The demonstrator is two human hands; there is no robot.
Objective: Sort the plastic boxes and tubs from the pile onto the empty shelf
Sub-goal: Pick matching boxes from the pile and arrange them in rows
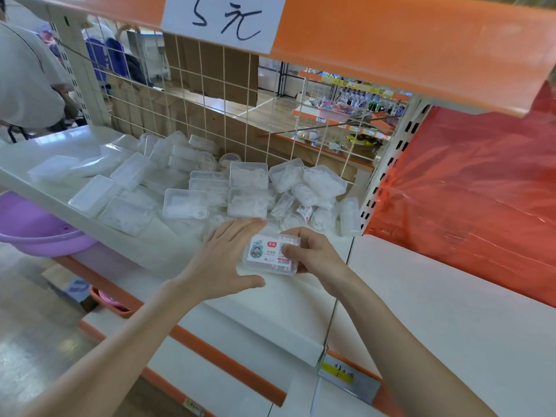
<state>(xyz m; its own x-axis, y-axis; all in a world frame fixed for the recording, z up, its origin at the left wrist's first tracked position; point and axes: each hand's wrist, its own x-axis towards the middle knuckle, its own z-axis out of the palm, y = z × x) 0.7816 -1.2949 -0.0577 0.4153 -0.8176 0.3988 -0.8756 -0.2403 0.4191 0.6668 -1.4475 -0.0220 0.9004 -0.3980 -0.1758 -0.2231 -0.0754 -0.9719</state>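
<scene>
A pile of clear plastic boxes and tubs (210, 188) covers the white shelf (168, 254) against the wire grid back. In front of the pile my right hand (313, 254) grips a small clear box with a printed label (267, 254), thumb on its top. My left hand (225, 257) is spread with straight fingers beside the box's left edge, thumb stretched under its near side. To the right, past a thin clear divider (340, 296), lies a bare white shelf section (451, 311).
An orange upper shelf edge with a handwritten price sign (224, 19) hangs overhead. Red plastic sheeting (469, 191) covers the right back. A purple basin (39, 230) sits lower left. A person (27, 73) stands at the far left behind the shelf.
</scene>
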